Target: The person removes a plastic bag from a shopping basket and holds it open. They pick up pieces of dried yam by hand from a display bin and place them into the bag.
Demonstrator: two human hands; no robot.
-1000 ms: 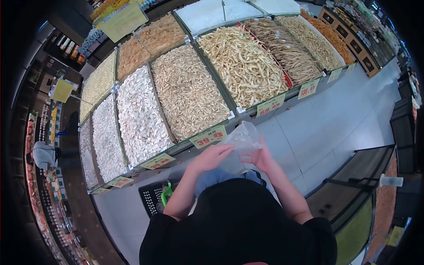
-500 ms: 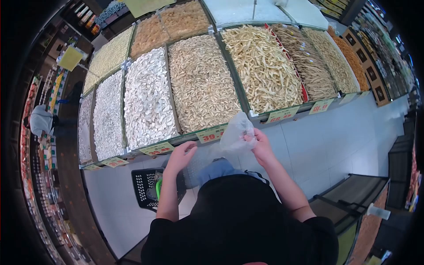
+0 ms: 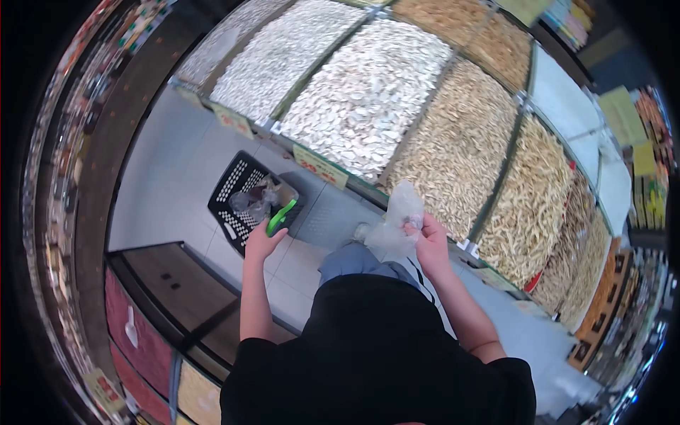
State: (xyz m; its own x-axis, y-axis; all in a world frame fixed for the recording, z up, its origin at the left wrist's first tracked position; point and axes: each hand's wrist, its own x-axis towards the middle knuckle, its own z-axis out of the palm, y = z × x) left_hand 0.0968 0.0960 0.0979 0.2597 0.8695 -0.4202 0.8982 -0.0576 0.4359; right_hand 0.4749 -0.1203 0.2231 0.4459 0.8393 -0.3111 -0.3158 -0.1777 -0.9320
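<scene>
My right hand (image 3: 431,242) is closed on a crumpled, clear plastic bag (image 3: 402,212), pinching it near its edge in front of the bins. Low on the left, my left hand (image 3: 261,241) appears over the near side of a black shopping basket (image 3: 230,185). Its thumb and forefinger look apart, beside the basket's green handle (image 3: 285,212); whether they touch it cannot be made out. Inside the basket lie some clear plastic bags (image 3: 258,198) with dark contents.
Ahead are bins of white flat seeds (image 3: 368,92), tan seeds (image 3: 460,134) and pale dried strips (image 3: 531,191), with price cards (image 3: 319,166) along their front edge. A dark cabinet (image 3: 170,283) stands behind left, near a bin with a white scoop (image 3: 131,327).
The view has turned to the left. My left hand has moved from in front of the bins to the basket's green handle. My right hand still holds the plastic bag.
</scene>
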